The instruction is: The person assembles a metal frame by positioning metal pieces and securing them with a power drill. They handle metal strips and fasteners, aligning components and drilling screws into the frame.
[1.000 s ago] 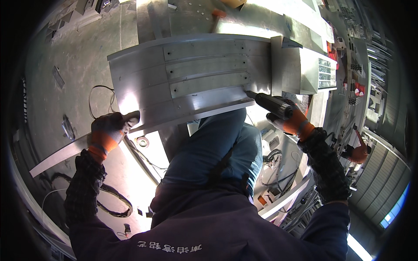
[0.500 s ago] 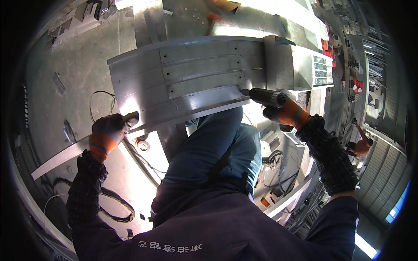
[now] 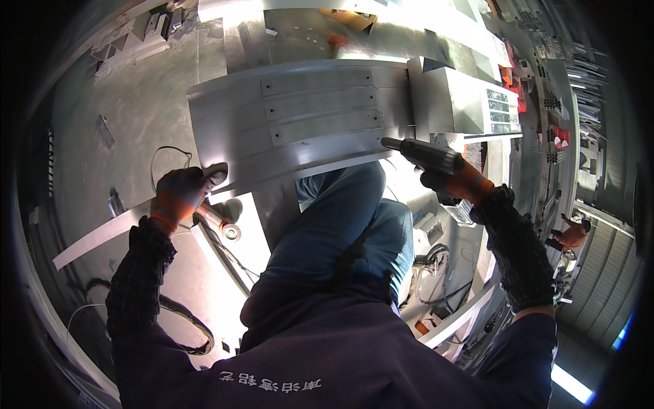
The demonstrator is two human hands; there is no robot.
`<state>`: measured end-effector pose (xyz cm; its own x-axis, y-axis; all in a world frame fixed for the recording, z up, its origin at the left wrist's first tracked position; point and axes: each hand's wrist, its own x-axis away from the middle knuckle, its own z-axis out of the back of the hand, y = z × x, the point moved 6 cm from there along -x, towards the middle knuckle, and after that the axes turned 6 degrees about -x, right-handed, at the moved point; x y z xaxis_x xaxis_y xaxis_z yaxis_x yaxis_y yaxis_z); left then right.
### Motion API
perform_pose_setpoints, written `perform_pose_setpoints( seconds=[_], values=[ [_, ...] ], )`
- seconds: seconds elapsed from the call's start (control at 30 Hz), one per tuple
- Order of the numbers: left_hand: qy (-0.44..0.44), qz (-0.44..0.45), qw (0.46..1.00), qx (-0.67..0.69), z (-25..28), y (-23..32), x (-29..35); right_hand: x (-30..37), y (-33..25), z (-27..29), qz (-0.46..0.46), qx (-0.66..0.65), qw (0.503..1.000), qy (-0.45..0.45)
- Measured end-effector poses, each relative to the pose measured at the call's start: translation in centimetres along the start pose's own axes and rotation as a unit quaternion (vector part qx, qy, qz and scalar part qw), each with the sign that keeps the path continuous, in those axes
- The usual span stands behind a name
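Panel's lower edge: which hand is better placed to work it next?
Right. The right hand holds the power tool, tip at the panel edge; the left hand only grips its corner.

You stand on a grey concrete floor (image 3: 129, 95) in a workshop. Dark cables (image 3: 184, 327) loop across it at near left. Metal racks (image 3: 545, 88) crowd the far right, and a corrugated wall (image 3: 603, 273) runs along the right. Hard light glares off the far metal.

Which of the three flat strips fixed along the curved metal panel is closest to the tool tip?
The lowest strip, nearest the person; the power tool in the right hand points just past its right end.
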<state>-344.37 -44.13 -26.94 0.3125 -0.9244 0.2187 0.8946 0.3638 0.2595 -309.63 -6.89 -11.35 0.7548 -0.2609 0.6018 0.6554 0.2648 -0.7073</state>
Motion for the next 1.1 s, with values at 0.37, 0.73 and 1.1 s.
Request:
perform_pose_setpoints(
  seconds=[0.37, 0.73, 1.1],
  values=[
    [-0.141, 0.147, 0.977, 0.058, 0.4, -0.4, 0.0, 1.0, -4.1, -9.7, -0.038, 0.182, 0.98, -0.074],
    [-0.163, 0.162, 0.97, 0.079, 1.3, -0.3, 0.4, -5.1, -8.2, -11.7, 0.066, 0.135, 0.987, -0.059],
    [-0.154, 0.163, 0.972, 0.073, 1.1, -0.6, 0.7, -7.6, -12.5, -13.4, 0.055, 0.172, 0.976, -0.121]
  ],
)
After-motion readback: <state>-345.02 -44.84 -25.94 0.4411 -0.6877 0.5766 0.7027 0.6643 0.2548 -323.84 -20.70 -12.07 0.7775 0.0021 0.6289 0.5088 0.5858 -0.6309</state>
